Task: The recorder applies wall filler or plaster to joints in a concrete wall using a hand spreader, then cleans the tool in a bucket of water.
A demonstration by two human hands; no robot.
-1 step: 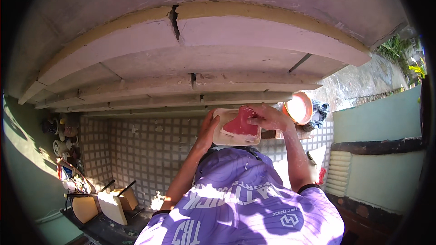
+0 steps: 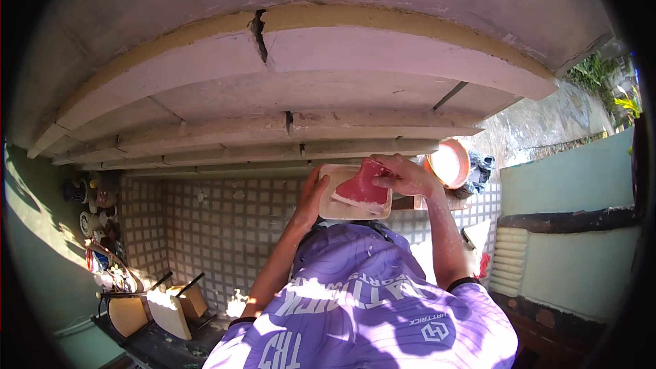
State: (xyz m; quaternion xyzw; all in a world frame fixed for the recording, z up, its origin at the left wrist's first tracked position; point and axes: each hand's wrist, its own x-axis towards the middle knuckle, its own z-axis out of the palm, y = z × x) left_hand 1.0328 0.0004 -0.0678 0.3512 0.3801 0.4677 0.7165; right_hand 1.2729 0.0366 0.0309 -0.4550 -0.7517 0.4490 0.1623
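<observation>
In front of my chest, my left hand (image 2: 311,195) is closed around the left side of a pale rectangular plastic tub (image 2: 326,208). My right hand (image 2: 408,176) pinches the upper right part of a red flat scraper (image 2: 361,183), thumb on its face. The scraper is tilted inside the tub, and white paste (image 2: 359,203) coats its lower edge. Some whitish paste smears show on the tub's bottom. The fingers behind the tub and scraper are partly hidden.
Long pinkish ledges (image 2: 383,61) run across ahead; the top one has a jagged crack (image 2: 260,35). An orange bucket (image 2: 467,171) stands right, beside dark crumpled material (image 2: 483,169). Chair-like pieces (image 2: 169,314) lie lower left, and assorted items (image 2: 99,225) line the left wall. The floor is tiled (image 2: 219,232).
</observation>
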